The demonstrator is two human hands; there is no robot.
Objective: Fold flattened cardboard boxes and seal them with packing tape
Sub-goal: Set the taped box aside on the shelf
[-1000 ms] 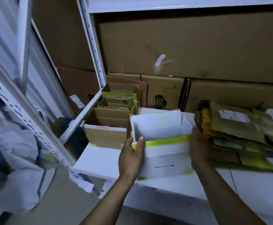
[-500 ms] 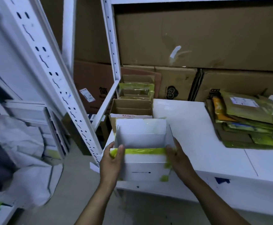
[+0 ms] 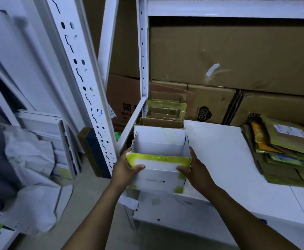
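Left hand [image 3: 126,167], right hand [image 3: 192,169] grip box [image 3: 159,175], mouth up, apparently longest crosswise

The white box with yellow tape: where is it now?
In the head view the white box is at centre, held between the left hand and the right hand, at the white shelf's front left corner, before the brown boxes.

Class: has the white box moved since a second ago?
Yes: the white box went left, away from the flat stack, now before the brown boxes.

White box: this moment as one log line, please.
white box: top open, yellow tape on rim | left hand: grips left end | right hand: grips right end
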